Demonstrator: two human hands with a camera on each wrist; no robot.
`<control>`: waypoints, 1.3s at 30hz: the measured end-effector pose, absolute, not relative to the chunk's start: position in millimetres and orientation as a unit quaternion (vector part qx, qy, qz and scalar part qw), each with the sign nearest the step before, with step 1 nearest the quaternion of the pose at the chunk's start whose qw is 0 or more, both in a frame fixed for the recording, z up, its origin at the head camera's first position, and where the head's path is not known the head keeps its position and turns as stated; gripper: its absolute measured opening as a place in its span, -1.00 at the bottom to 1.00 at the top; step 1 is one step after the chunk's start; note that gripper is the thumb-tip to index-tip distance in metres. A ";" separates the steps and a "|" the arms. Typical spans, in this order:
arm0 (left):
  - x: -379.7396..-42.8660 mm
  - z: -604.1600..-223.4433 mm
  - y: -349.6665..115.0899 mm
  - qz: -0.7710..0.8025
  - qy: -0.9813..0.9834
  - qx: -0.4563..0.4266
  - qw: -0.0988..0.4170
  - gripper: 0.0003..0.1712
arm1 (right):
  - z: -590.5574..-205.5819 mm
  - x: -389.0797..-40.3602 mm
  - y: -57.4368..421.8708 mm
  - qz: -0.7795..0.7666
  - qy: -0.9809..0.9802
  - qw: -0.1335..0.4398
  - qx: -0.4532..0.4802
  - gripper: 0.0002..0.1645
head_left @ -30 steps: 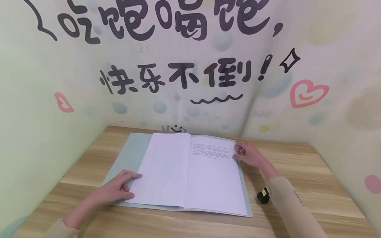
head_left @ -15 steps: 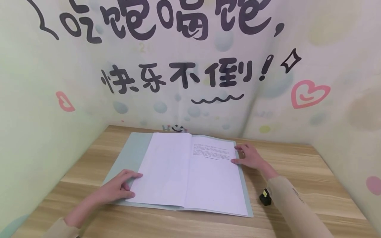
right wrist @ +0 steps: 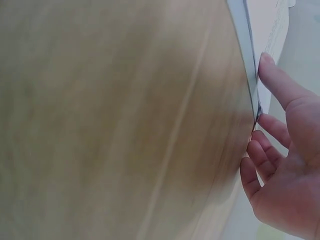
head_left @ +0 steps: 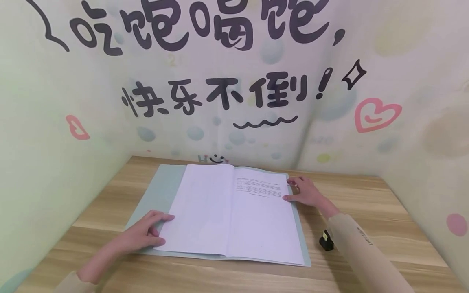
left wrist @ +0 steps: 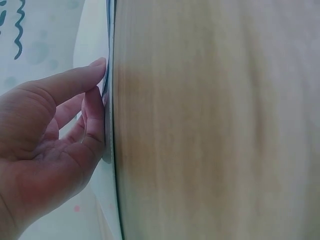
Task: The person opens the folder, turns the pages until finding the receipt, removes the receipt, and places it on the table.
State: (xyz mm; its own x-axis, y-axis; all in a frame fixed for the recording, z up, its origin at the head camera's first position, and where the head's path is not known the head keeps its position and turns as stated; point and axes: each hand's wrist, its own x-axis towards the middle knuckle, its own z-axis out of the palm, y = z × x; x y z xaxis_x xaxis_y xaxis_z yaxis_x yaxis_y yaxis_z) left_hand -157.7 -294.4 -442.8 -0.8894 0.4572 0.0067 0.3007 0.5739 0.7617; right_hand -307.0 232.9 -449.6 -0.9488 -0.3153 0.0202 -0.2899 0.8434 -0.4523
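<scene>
An open booklet [head_left: 198, 211] of white pages in a pale blue-green cover [head_left: 163, 185] lies on the wooden table. A few lines of print stand at the top of its right page [head_left: 261, 228]; the left page looks blank. My left hand [head_left: 141, 232] rests at the left page's outer edge, thumb and forefinger spread apart on the paper. At the upper right edge is my right hand [head_left: 304, 192]. Its thumb [right wrist: 275, 77] lies on the page, while the forefinger [right wrist: 275, 127] touches the edge, where a sheet looks slightly bent. Thumb and forefinger are apart there.
A small black object [head_left: 326, 241] with a yellowish part sits right of the booklet, beside the right sleeve [head_left: 360, 248]. The wooden table [head_left: 388, 228] meets a printed wall covering [head_left: 256, 142] at the back and sides.
The right thumb has slid slightly down the page edge, and its gap from the forefinger looks wider. The left hand and the booklet stay in place; the head view shifts a little.
</scene>
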 end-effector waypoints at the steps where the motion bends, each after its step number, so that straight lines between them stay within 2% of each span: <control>1: -157.6 -443.2 -294.0 0.411 0.881 0.214 0.097 -0.26 | -449.3 -306.8 233.1 -0.231 0.960 0.028 -0.157 -0.09; 13: -156.3 -440.4 -292.1 0.409 0.882 0.211 0.099 -0.27 | -445.8 -305.3 229.9 -0.222 0.962 0.023 -0.160 -0.04; 39: -155.9 -441.1 -289.4 0.407 0.884 0.213 0.090 -0.28 | -439.4 -301.9 225.6 -0.217 0.964 0.042 -0.146 -0.13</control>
State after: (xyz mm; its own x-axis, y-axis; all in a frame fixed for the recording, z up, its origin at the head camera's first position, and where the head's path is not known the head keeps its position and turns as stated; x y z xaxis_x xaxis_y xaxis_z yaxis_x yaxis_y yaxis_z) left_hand -155.9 -289.4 -441.1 -0.8929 0.4500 0.0148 0.3040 0.5783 0.7571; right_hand -301.9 225.6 -439.4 -0.9538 -0.2999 -0.0178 -0.2633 0.8630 -0.4313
